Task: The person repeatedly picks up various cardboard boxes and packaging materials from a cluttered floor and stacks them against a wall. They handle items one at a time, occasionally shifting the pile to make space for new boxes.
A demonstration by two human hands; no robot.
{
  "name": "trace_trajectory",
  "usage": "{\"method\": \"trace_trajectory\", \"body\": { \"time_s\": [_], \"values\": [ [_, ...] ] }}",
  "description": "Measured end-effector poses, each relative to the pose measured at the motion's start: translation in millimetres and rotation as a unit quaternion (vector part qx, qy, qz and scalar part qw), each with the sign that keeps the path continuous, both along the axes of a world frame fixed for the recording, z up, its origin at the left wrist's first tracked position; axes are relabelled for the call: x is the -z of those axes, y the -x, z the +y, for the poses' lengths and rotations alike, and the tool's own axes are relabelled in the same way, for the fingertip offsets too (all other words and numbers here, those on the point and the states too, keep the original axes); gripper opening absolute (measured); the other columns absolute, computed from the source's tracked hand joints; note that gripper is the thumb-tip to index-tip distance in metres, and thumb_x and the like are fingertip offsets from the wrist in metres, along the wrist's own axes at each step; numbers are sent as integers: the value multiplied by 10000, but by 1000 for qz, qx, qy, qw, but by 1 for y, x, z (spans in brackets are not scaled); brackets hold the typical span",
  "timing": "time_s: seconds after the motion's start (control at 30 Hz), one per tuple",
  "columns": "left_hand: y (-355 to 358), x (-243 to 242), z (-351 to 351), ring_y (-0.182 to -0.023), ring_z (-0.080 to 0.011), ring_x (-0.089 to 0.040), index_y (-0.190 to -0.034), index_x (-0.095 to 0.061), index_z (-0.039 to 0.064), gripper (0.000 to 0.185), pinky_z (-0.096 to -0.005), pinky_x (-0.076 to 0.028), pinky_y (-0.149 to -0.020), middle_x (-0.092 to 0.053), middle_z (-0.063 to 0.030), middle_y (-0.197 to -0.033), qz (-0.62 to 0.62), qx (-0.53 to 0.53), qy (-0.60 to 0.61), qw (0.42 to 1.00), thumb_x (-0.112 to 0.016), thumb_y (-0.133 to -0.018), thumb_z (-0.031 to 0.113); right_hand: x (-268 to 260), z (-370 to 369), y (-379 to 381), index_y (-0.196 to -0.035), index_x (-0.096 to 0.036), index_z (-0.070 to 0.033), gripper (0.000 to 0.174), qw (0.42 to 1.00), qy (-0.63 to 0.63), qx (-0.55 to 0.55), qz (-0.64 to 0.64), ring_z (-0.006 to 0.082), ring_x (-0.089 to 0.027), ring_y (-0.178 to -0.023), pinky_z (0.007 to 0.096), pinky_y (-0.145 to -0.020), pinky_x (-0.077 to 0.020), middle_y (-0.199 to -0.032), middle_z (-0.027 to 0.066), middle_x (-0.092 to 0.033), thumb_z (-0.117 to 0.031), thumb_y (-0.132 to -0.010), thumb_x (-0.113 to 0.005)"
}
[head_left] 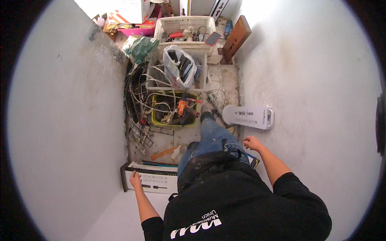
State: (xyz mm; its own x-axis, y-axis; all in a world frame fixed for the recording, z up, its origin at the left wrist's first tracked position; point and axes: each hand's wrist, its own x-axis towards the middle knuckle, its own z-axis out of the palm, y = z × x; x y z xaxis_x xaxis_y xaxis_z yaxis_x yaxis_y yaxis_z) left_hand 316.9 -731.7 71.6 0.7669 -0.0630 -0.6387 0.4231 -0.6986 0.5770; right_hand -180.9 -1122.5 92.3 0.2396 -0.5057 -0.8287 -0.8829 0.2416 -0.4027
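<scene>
My left hand point(135, 180) is at the front of a long white box point(162, 181) with a black band and printed pictures, low on the left. Whether its fingers grip the box edge or only rest there, I cannot tell. My right hand point(252, 143) hangs beside my jeans point(215, 132), its fingers loosely curled and nothing visible in them. Just beyond it, a long white case point(248, 117) with a rounded end and printed markings leans near the right wall. A yellow-green crate point(156, 122) ahead of my feet holds an orange and black tool point(182, 107).
White cables point(144, 104) tangle along the left wall. Beyond stand a whitish crate point(203, 86) with a plastic bag point(178, 72), a white basket point(184, 20) of small parts and a pink bin point(141, 31). A brown wooden board point(238, 36) leans right. Orange-brown strips point(162, 153) lie underfoot.
</scene>
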Motion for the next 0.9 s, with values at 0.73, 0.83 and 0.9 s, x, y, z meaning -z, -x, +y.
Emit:
{"method": "trace_trajectory", "body": {
  "time_s": [0.73,0.83,0.9],
  "values": [
    [161,-89,-114,-557,-199,-597,-846,-578,-34,196,-252,-413,-381,-572,-91,-697,163,49,-272,947,-516,-747,123,76,-694,-151,-1201,-336,55,857,884,444,108,99,332,-422,-1091,401,-907,-343,-1164,240,-434,-490,-619,-653],
    [173,-68,-47,-549,-163,-574,-921,-582,21,225,-256,-408,-419,-584,-69,-753,148,145,-270,940,-538,-766,179,128,-747,-126,-1125,-403,41,764,896,419,102,108,332,-488,-1010,407,-838,-401,-1090,216,-495,-459,-614,-671],
    [185,-62,-40,-546,-164,-574,-925,-583,20,230,-259,-411,-420,-585,-69,-751,173,152,-275,933,-541,-768,184,144,-747,-126,-1088,-424,38,715,899,404,106,132,332,-514,-971,409,-805,-422,-1056,204,-519,-439,-618,-675]
  ]
}}
